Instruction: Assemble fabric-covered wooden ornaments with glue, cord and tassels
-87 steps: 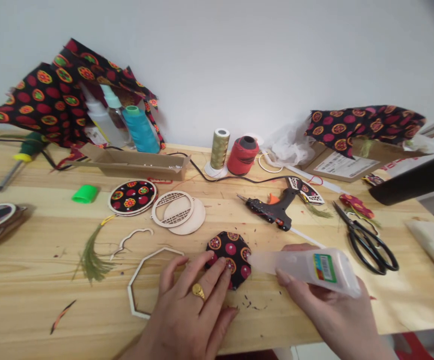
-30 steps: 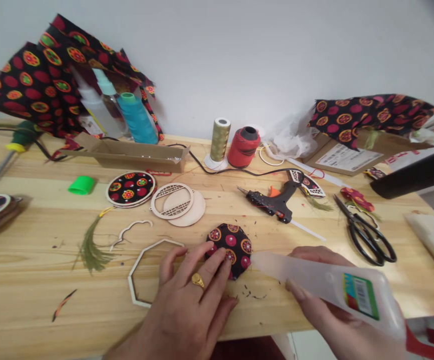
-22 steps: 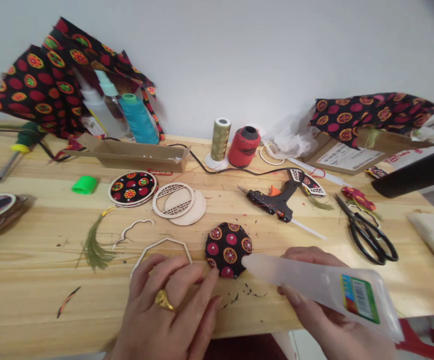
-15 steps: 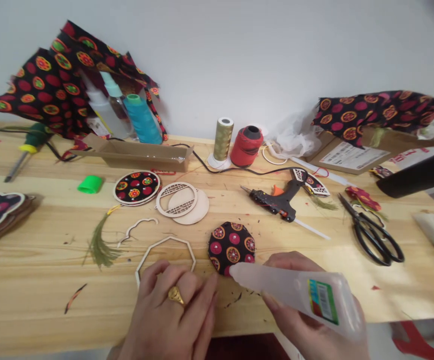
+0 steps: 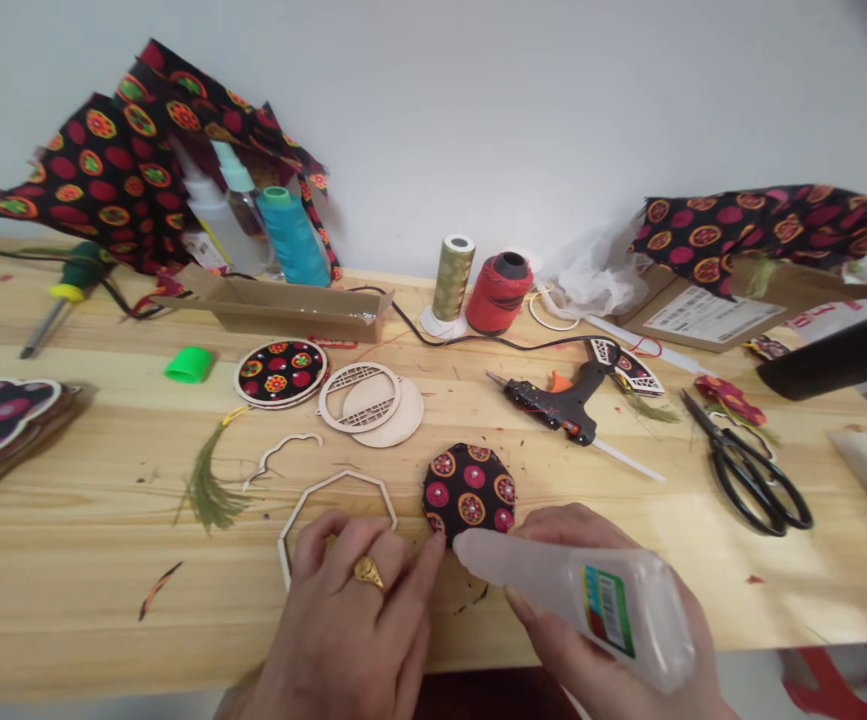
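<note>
My right hand is wrapped around a clear plastic glue bottle with a green label. Tilted down to the left, the bottle's nozzle is at the lower edge of an octagonal fabric-covered piece, black with red and orange circles and small pearly beads. My left hand, with a gold ring, lies palm down, fingers bent and slightly apart. One of its fingertips touches the piece's lower-left edge. A thin wooden octagonal frame lies partly under that hand, and its lower part is hidden.
Further back lie a round wooden lattice, a beaded round piece, a green cap and a tassel. A hot glue gun and black scissors are on the right. Thread spools stand by the wall.
The bottle's nozzle has shifted slightly left along the piece's lower edge, nearer my left fingertip. My left fingertip now meets the piece. The whole view has drifted a little to the right.
</note>
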{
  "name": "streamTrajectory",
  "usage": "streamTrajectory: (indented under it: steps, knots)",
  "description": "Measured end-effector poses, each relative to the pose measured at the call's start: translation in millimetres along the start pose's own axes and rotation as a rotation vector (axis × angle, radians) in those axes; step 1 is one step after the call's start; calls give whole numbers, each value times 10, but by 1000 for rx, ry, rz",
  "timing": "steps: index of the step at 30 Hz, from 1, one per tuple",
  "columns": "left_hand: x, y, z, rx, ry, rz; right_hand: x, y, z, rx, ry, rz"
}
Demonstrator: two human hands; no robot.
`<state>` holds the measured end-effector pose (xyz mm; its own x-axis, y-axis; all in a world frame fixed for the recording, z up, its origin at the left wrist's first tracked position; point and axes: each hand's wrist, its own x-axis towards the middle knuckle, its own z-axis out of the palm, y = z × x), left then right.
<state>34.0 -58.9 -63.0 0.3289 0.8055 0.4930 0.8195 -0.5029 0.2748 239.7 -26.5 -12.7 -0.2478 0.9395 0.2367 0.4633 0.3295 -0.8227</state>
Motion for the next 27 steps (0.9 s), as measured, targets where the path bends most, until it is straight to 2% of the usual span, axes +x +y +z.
streamTrajectory:
  steps: [10, 16, 21, 27]
  knots:
    - [33, 8, -48, -21, -5, -12, 11, -28, -98, -10, 49, 21]
    - [40, 17, -31, -41, 9, -18, -4, -2, -101, 52, 115, 86]
    - [25, 10, -21, -42, 4, -14, -11, 25, -150, -8, 57, 87]
    - [-2, 3, -20, -54, 13, -24, 9, 4, -174, 71, 213, 150]
